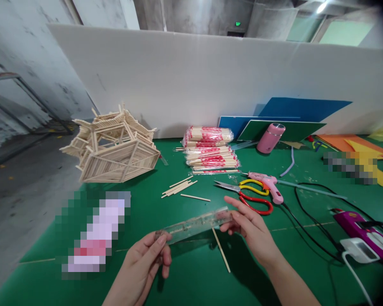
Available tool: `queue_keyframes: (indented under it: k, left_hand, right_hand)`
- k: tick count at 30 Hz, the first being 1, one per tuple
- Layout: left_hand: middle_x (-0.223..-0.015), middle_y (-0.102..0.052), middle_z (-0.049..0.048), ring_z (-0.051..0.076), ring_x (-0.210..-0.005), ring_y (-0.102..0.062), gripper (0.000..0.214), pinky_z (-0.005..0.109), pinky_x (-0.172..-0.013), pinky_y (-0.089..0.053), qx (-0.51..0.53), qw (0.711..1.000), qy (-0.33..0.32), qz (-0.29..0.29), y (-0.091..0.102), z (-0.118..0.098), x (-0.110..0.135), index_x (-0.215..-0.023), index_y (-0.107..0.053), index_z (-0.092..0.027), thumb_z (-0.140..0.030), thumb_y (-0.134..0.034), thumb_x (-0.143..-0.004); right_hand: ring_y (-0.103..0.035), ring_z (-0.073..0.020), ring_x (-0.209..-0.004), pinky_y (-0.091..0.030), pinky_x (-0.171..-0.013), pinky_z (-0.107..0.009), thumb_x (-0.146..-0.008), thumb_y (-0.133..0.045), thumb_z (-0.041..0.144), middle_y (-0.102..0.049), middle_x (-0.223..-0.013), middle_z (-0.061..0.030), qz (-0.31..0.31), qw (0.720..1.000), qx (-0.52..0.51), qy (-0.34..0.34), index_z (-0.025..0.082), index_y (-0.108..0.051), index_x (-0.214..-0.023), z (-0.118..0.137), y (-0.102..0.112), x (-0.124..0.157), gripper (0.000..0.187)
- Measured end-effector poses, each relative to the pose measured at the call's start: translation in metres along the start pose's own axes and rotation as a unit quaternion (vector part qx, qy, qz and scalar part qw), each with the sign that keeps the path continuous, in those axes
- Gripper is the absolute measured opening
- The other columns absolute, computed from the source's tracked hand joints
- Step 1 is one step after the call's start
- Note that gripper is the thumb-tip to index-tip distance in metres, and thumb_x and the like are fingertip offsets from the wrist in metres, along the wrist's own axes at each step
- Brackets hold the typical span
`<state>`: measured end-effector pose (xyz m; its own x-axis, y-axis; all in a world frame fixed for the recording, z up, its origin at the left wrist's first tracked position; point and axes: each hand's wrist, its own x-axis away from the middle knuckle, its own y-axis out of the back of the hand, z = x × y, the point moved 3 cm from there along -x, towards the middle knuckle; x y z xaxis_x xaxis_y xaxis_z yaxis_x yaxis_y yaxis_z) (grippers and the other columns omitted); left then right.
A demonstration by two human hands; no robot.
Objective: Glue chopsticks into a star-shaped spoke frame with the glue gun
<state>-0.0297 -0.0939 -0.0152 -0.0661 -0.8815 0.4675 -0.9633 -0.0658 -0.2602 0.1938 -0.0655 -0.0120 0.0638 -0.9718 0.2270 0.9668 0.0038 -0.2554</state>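
Note:
Both my hands hold a clear plastic ruler (196,224) above the green table (185,276). My left hand (147,259) pinches its near left end between thumb and fingers. My right hand (247,225) grips the right end, with some fingers stretched along it. A thin wooden stick (221,256) lies on the table just under the ruler. More loose sticks (178,188) lie beyond it.
A wooden stick model (115,146) stands at the back left. Packs of chopsticks (210,153), scissors with red and yellow handles (249,194), a pink glue gun (270,187), a pink bottle (270,138), black cables (309,225), a purple device (364,233) and coloured sheets (293,117) lie around.

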Motion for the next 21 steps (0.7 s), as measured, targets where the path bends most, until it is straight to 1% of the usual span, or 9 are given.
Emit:
queue_keyframes:
  k: [6,10,12,14,15,16,17,19,21]
  left_hand:
    - [-0.051,-0.053,-0.0020,0.007,-0.043,-0.045,0.021,0.018,-0.043,-0.035,-0.009,1.000,-0.001,0.002,0.000,0.002,-0.003,-0.079,-0.056,-0.013,-0.033,-0.057,-0.072]
    - [-0.054,-0.055,-0.0011,0.009,-0.046,-0.048,0.027,0.020,-0.046,-0.039,-0.038,0.999,-0.009,0.007,0.004,-0.002,-0.007,-0.091,-0.054,-0.013,-0.034,-0.054,-0.074]
    - [-0.062,-0.057,0.0001,0.011,-0.052,-0.051,0.034,0.023,-0.052,-0.042,-0.078,0.996,-0.036,-0.016,0.009,-0.006,-0.008,-0.100,-0.050,-0.014,-0.036,-0.053,-0.074]
    - [-0.074,-0.059,0.0019,0.013,-0.063,-0.055,0.040,0.027,-0.061,-0.045,-0.147,0.981,-0.104,-0.074,0.016,-0.011,-0.009,-0.106,-0.047,-0.016,-0.037,-0.054,-0.072]
    - [-0.081,-0.058,0.0029,0.015,-0.070,-0.056,0.042,0.028,-0.066,-0.045,-0.195,0.963,-0.150,-0.110,0.020,-0.013,-0.009,-0.108,-0.046,-0.017,-0.037,-0.055,-0.071]
    - [-0.088,-0.057,0.0040,0.016,-0.077,-0.055,0.043,0.030,-0.070,-0.045,-0.255,0.936,-0.198,-0.138,0.023,-0.014,-0.009,-0.109,-0.046,-0.019,-0.037,-0.056,-0.071]
    - [-0.094,-0.055,0.0050,0.018,-0.084,-0.054,0.042,0.032,-0.074,-0.043,-0.319,0.902,-0.245,-0.156,0.025,-0.015,-0.008,-0.108,-0.047,-0.020,-0.036,-0.057,-0.070]
    - [-0.101,-0.053,0.0064,0.021,-0.093,-0.050,0.037,0.036,-0.080,-0.040,-0.442,0.821,-0.326,-0.153,0.024,-0.013,-0.008,-0.104,-0.051,-0.022,-0.033,-0.057,-0.070]
    - [-0.102,-0.054,0.0068,0.023,-0.097,-0.049,0.031,0.039,-0.083,-0.038,-0.526,0.751,-0.379,-0.121,0.021,-0.008,-0.009,-0.100,-0.054,-0.022,-0.031,-0.056,-0.071]
  right_hand:
    - [-0.055,-0.0112,-0.054,-0.041,-0.052,-0.023,-0.070,-0.058,0.038,-0.060,-0.067,-0.0001,-0.032,0.989,0.136,0.040,0.018,-0.061,-0.093,-0.004,0.004,-0.008,0.031]
    - [-0.052,-0.0105,-0.052,-0.041,-0.050,-0.023,-0.071,-0.057,0.038,-0.059,-0.065,-0.0001,-0.047,0.984,0.160,0.061,0.016,-0.060,-0.092,-0.008,0.004,-0.018,0.031]
    - [-0.052,-0.0104,-0.052,-0.042,-0.051,-0.023,-0.071,-0.056,0.038,-0.060,-0.065,-0.0004,-0.060,0.983,0.157,0.068,0.016,-0.059,-0.093,-0.010,0.005,-0.022,0.031]
    - [-0.052,-0.0106,-0.052,-0.041,-0.051,-0.023,-0.070,-0.056,0.037,-0.060,-0.065,-0.0004,-0.065,0.982,0.161,0.072,0.015,-0.059,-0.093,-0.012,0.006,-0.025,0.031]
    - [-0.052,-0.0107,-0.052,-0.041,-0.051,-0.023,-0.070,-0.056,0.037,-0.059,-0.064,-0.0003,-0.063,0.981,0.166,0.073,0.015,-0.059,-0.093,-0.013,0.007,-0.026,0.031]
    - [-0.052,-0.0107,-0.052,-0.041,-0.050,-0.023,-0.071,-0.056,0.037,-0.059,-0.064,-0.0002,-0.059,0.981,0.173,0.071,0.015,-0.059,-0.093,-0.015,0.008,-0.026,0.031]
    - [-0.051,-0.0107,-0.051,-0.040,-0.050,-0.023,-0.071,-0.056,0.037,-0.058,-0.064,-0.0002,-0.055,0.980,0.181,0.068,0.015,-0.059,-0.093,-0.018,0.010,-0.026,0.032]
    - [-0.051,-0.0110,-0.051,-0.040,-0.049,-0.023,-0.072,-0.055,0.038,-0.058,-0.064,-0.0004,-0.050,0.978,0.195,0.061,0.014,-0.058,-0.093,-0.023,0.012,-0.025,0.032]
    - [-0.052,-0.0115,-0.052,-0.040,-0.048,-0.023,-0.072,-0.054,0.039,-0.057,-0.064,-0.0007,-0.049,0.976,0.205,0.054,0.014,-0.058,-0.094,-0.029,0.014,-0.023,0.034]
